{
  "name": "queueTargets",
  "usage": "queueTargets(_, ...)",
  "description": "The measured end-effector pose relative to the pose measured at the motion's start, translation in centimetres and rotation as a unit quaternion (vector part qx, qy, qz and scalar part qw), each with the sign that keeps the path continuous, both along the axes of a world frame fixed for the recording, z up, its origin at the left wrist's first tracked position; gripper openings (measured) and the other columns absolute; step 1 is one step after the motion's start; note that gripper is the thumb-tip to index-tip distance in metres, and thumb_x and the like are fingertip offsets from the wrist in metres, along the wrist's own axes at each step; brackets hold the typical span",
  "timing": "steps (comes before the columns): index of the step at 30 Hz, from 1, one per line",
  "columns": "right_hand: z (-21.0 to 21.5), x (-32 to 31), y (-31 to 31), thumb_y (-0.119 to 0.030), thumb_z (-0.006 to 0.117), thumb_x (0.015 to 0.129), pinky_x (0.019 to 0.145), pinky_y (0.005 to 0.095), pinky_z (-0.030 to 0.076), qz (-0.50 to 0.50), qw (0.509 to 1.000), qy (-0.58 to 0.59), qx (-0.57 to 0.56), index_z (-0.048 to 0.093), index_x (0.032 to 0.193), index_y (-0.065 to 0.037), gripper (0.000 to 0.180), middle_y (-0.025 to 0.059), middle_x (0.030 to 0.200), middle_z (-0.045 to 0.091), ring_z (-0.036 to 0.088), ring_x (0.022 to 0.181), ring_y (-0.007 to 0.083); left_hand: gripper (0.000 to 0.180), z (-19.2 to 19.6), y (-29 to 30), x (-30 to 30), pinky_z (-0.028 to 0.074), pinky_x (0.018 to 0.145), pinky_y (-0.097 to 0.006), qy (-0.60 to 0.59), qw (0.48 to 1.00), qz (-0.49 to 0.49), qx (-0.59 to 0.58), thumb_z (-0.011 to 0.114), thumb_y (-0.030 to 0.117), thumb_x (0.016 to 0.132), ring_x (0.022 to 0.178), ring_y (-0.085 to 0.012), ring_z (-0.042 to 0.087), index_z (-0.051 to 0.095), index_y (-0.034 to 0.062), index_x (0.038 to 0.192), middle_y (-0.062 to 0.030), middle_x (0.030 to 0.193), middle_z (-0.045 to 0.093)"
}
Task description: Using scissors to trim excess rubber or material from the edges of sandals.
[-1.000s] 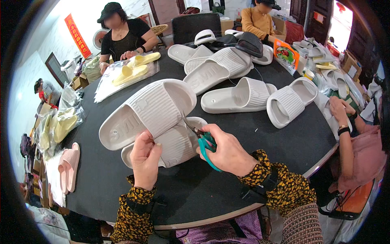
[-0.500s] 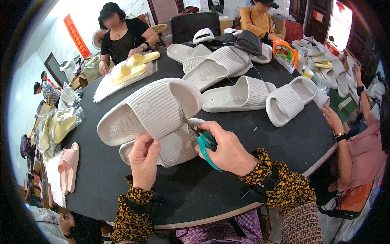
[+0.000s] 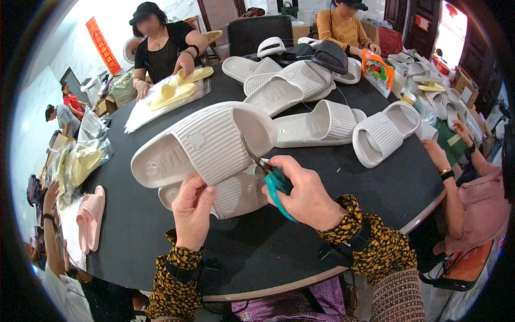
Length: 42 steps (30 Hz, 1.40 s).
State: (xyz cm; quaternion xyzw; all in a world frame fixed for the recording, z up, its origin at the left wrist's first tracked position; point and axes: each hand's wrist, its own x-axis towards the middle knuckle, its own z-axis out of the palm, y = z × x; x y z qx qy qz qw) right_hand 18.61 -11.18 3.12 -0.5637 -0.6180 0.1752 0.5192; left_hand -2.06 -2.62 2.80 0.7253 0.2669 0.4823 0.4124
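Left hand [image 3: 194,210] pinches gray slipper [image 3: 214,147] | insole lettering [image 3: 174,155], round mark [image 3: 153,167] | right hand [image 3: 307,189] grips teal-handled scissors [image 3: 274,189] | far left: lettered red banner [image 3: 103,46]

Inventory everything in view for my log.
Held slides: two, light grey, centre
Loose slides: several, light grey, beyond
Dark slide: at least one, black, far pile
Slides on plastic: two, yellow, upper left
Bagged slides: unclear count, yellow, left
Paired slides: two, pink, left
Scissors: one, teal-handled, centre
Packet: one, orange, upper right
Table: one, black, centre
Banner: one, red, left wall
Other people: several, mixed clothing, around
Left hand: one, bare, on held slides
Right hand: one, bare, on scissors
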Motion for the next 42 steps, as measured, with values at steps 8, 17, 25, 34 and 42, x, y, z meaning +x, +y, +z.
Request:
queueTargets(8, 0.0, 0.3, 0.0, -0.009, 0.067, 0.077, 0.063, 0.0369, 0.051, 0.007, 0.999, 0.037, 0.007, 0.049, 0.112, -0.002, 0.041, 0.0186, 0.084, 0.063, 0.066, 0.075, 0.0290, 0.016, -0.3, 0.0, 0.4, 0.042, 0.074, -0.021, 0.004, 1.000, -0.001, 0.015, 0.057, 0.003, 0.090, 0.083, -0.0071, 0.049, 0.058, -0.0027, 0.104, -0.0036, 0.101, 0.056)
queueTargets(17, 0.9, -0.4, 0.2, -0.012, 0.070, 0.075, 0.068, 0.0335, 0.051, -0.030, 0.999, 0.002, 0.023, 0.052, 0.111, -0.001, 0.042, 0.0202, 0.085, 0.062, 0.066, 0.078, 0.0278, 0.018, 0.1, 0.0, -0.6, 0.044, 0.075, -0.023, 0.065, 0.995, 0.017, 0.070, 0.059, -0.003, 0.084, 0.086, -0.0132, 0.055, 0.059, -0.0019, 0.102, -0.0086, 0.104, 0.058)
queueTargets(25, -0.6, -0.5, 0.3, -0.002, 0.068, 0.077, 0.063, 0.0236, 0.046, -0.036, 0.996, 0.058, 0.055, 0.050, 0.112, 0.004, 0.040, 0.0071, 0.082, 0.059, 0.053, 0.072, 0.0081, 0.017, 0.3, -0.4, -0.3, 0.045, 0.073, -0.022, 0.007, 0.997, -0.026, 0.070, 0.058, -0.002, 0.086, 0.087, -0.0129, 0.055, 0.058, -0.0039, 0.103, -0.0073, 0.102, 0.056)
queueTargets(34, -1.3, 0.1, 0.9, -0.006, 0.058, 0.085, 0.043, 0.0190, 0.034, -0.031, 0.994, 0.102, 0.014, 0.046, 0.115, 0.001, 0.033, 0.0008, 0.070, 0.052, 0.044, 0.050, 0.0035, 0.020, -0.2, 0.3, -0.2, 0.043, 0.076, -0.019, -0.057, 0.998, -0.012, -0.020, 0.056, 0.000, 0.089, 0.084, -0.0082, 0.051, 0.055, -0.0042, 0.109, -0.0037, 0.097, 0.053)
queueTargets(42, -1.5, 0.1, 1.2, -0.004, 0.062, 0.083, 0.052, 0.0195, 0.039, -0.037, 0.989, 0.144, -0.025, 0.049, 0.113, 0.002, 0.033, 0.0014, 0.075, 0.054, 0.048, 0.060, 0.0043, 0.032, -1.3, 0.9, -0.4, 0.044, 0.083, -0.022, -0.027, 0.986, -0.052, -0.154, 0.054, 0.006, 0.091, 0.090, -0.0061, 0.055, 0.051, -0.0031, 0.121, -0.0026, 0.103, 0.061)
